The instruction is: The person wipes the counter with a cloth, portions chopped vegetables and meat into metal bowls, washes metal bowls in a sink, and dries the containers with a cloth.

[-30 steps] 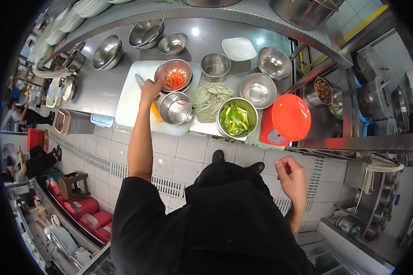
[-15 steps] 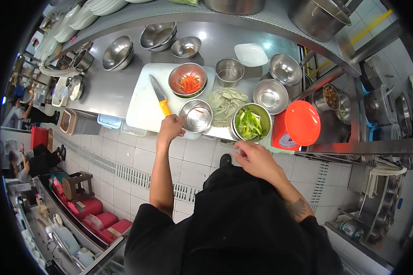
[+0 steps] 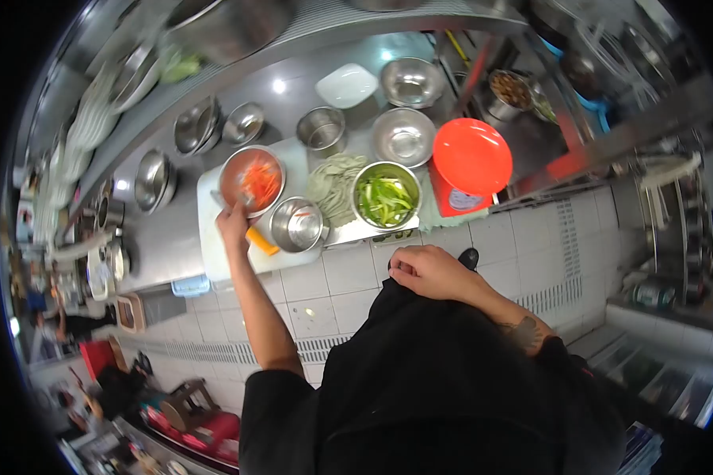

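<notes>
My left hand (image 3: 233,228) grips the near rim of a steel bowl (image 3: 228,171) of orange carrot strips (image 3: 260,182), on a white cutting board (image 3: 211,229). A knife's yellow handle (image 3: 262,241) lies just right of that wrist; its blade is mostly hidden. To the right stands a smaller steel bowl (image 3: 296,225) with a few orange bits in it. My right hand (image 3: 421,271), fingers curled and no object seen in them, hovers before my apron. Beyond it sits a bowl (image 3: 356,178) of green vegetable strips (image 3: 387,196).
A crumpled cloth (image 3: 337,190) lies between the bowls. A red scale (image 3: 459,199) with a red plate (image 3: 473,156) stands at the right. Steel bowls (image 3: 404,136) and a white dish (image 3: 347,85) are further back, under a shelf (image 3: 325,43). Other people are at far left.
My left hand has gone from beside the small bowl to the carrot bowl, which has shifted left across the knife. My right hand's fingers have curled in. The view has turned.
</notes>
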A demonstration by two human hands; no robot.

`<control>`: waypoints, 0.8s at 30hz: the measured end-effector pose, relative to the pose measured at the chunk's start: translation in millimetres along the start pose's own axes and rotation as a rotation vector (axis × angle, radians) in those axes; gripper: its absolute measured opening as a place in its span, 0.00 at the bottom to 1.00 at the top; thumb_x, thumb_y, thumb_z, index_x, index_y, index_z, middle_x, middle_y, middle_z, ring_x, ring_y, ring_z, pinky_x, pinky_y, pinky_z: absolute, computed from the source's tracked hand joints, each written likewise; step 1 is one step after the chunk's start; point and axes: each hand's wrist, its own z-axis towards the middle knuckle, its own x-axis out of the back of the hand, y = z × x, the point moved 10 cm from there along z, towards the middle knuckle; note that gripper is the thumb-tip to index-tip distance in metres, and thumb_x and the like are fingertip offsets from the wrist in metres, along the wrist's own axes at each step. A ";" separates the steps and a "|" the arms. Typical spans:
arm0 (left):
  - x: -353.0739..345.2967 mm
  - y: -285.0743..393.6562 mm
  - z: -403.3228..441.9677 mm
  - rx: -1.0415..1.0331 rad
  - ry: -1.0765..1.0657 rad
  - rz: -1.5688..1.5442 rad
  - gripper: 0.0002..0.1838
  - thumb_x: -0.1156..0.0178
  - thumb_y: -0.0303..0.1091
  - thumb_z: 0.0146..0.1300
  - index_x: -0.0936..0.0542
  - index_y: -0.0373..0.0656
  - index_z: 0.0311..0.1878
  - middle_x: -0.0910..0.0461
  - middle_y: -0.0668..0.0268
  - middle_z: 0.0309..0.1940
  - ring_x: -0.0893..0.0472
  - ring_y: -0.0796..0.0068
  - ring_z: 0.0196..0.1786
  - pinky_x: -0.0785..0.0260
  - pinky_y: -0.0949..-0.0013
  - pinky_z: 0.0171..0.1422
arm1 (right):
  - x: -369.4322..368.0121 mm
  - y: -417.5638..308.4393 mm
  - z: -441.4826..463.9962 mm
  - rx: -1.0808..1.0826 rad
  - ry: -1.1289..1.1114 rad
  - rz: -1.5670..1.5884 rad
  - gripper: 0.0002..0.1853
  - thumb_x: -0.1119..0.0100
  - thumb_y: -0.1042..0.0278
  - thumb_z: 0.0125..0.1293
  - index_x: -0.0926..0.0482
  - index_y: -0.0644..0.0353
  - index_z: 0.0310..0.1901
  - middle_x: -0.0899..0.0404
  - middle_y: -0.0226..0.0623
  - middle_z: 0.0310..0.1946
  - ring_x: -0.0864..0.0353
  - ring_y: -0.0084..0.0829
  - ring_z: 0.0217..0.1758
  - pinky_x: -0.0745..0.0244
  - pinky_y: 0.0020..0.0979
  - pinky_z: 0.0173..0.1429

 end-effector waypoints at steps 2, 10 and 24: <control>8.8 34.5 -46.5 -0.075 -0.014 -0.005 0.12 0.46 0.31 0.65 0.22 0.28 0.36 0.21 0.62 0.29 0.18 0.71 0.29 0.18 0.68 0.38 | 15.1 10.1 -9.9 0.011 0.092 0.146 0.16 0.41 0.57 0.65 0.24 0.63 0.40 0.20 0.43 0.30 0.19 0.40 0.35 0.26 0.40 0.40; -134.5 95.5 -257.2 -0.176 -0.492 0.162 0.07 0.44 0.22 0.59 0.18 0.33 0.38 0.20 0.71 0.29 0.27 0.87 0.30 0.34 0.79 0.35 | 83.1 19.0 -68.0 -0.065 0.265 0.570 0.38 0.38 0.56 0.65 0.44 0.64 0.69 0.22 0.51 0.48 0.18 0.33 0.44 0.24 0.33 0.48; -184.8 128.9 -261.0 -0.487 -0.166 0.459 0.07 0.43 0.31 0.64 0.20 0.38 0.38 0.17 0.56 0.33 0.17 0.67 0.36 0.27 0.66 0.42 | 220.2 298.3 -303.3 -0.548 0.787 0.676 0.26 0.50 0.80 0.58 0.32 0.66 0.61 0.23 0.42 0.51 0.20 0.31 0.48 0.23 0.29 0.48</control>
